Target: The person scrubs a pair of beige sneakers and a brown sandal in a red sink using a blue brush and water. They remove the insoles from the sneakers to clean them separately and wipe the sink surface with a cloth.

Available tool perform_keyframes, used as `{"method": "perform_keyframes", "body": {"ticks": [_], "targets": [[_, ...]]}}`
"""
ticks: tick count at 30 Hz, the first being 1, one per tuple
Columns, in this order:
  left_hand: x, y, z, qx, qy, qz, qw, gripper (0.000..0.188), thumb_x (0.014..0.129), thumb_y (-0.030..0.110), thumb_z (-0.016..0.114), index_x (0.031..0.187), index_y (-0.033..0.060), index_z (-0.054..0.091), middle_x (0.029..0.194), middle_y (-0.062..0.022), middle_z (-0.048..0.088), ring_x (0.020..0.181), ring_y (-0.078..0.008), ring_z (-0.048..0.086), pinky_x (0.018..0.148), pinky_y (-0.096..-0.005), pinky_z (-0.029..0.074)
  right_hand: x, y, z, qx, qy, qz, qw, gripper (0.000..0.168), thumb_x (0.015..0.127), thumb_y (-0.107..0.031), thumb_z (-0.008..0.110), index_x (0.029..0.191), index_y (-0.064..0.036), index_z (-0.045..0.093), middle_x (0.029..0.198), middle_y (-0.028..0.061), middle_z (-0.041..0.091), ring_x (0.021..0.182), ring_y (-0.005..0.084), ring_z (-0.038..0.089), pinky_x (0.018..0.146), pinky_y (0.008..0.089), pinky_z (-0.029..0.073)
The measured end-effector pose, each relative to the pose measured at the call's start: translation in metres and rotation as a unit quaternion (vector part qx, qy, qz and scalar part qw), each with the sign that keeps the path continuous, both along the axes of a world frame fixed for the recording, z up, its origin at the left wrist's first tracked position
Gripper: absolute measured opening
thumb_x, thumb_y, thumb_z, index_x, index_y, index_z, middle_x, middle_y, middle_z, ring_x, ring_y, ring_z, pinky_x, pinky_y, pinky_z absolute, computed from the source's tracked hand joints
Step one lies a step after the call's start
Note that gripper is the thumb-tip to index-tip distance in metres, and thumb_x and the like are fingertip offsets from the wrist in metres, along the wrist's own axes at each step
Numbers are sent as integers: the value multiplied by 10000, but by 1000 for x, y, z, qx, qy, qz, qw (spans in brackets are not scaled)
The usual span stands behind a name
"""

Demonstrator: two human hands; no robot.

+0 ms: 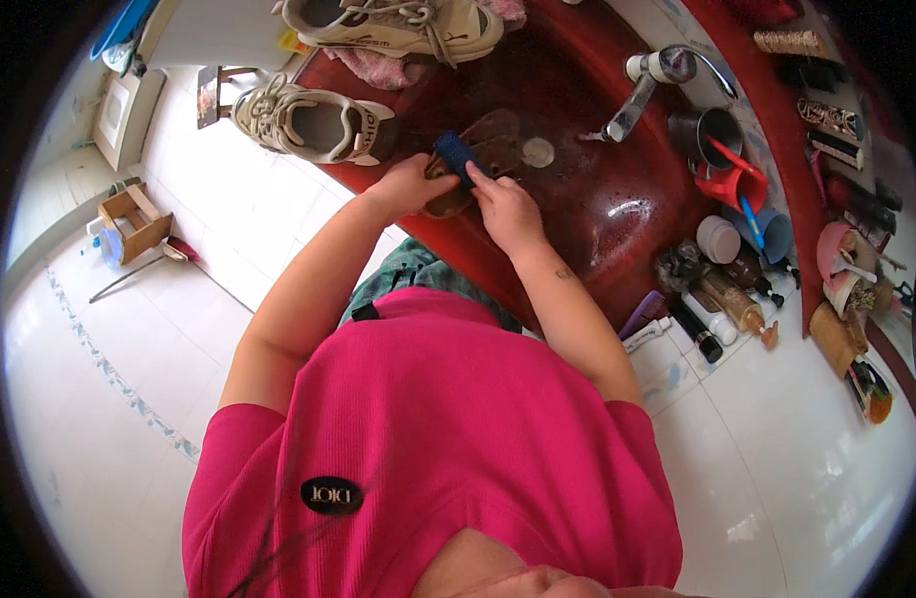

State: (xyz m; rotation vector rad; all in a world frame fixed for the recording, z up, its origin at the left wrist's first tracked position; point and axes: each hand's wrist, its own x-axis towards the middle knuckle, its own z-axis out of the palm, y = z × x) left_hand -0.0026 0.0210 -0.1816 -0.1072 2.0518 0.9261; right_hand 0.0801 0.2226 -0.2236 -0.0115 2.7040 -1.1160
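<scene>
Over the red sink basin (pixel 615 202), my left hand (pixel 407 187) grips the near edge of a brown item of footwear, seemingly a sandal (pixel 452 203). Its far part lies low in the basin beside the round drain (pixel 537 152), and my fingers hide some of it. In my right hand (pixel 509 213) is a blue scrubbing brush (pixel 454 153), pressed against or just above the brown footwear; contact cannot be made out. The index finger stretches along the brush's back. To the right, a chrome faucet (pixel 637 97) points into the basin, with a short pale streak at its spout.
A beige sneaker (pixel 308 123) stands on the sink's left rim, another sneaker (pixel 398 30) on a pink cloth (pixel 372 69) behind. Bottles (pixel 731 299), a purple comb (pixel 643 312), a dark mug (pixel 706 134) and a red cup (pixel 738 187) crowd the right side. A wooden stool (pixel 135 223) is on the floor.
</scene>
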Motion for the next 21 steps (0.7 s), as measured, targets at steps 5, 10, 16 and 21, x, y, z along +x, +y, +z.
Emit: {"method": "perform_keyframes", "body": {"ticks": [5,10,16,21], "targets": [[4,-10,-22,-32,54,-26,998,397,871,311,668,1109,-6,631,1018,-224,685,973,-345,666,842,-427,508,-26,48,-75,103,-73,-69,990,329,1023,-330,436,1316,-304,585,959,213,638,913,423,646,750,513,511],[-6,-18,-17,-58,8,3,998,419,827,296,709,1113,-1,635,1019,-218,691,978,-344,666,853,-420,510,-15,38,-45,121,-37,-64,990,375,972,-209,539,1336,-286,590,858,162,623,826,395,636,685,481,521],[-5,-8,-13,-30,44,-23,998,422,799,282,719,1102,-1,642,1011,-213,697,989,-348,667,857,-411,513,-4,42,-60,136,-38,-29,990,403,955,-206,566,1337,-334,585,901,162,626,818,385,643,680,486,523],[-5,-10,-23,-65,90,-24,994,434,804,308,711,1108,6,639,1053,-223,688,1006,-372,654,879,-428,511,-14,64,-1,214,120,13,969,303,903,-229,651,1200,-184,689,1061,170,664,910,384,645,807,455,532]]}}
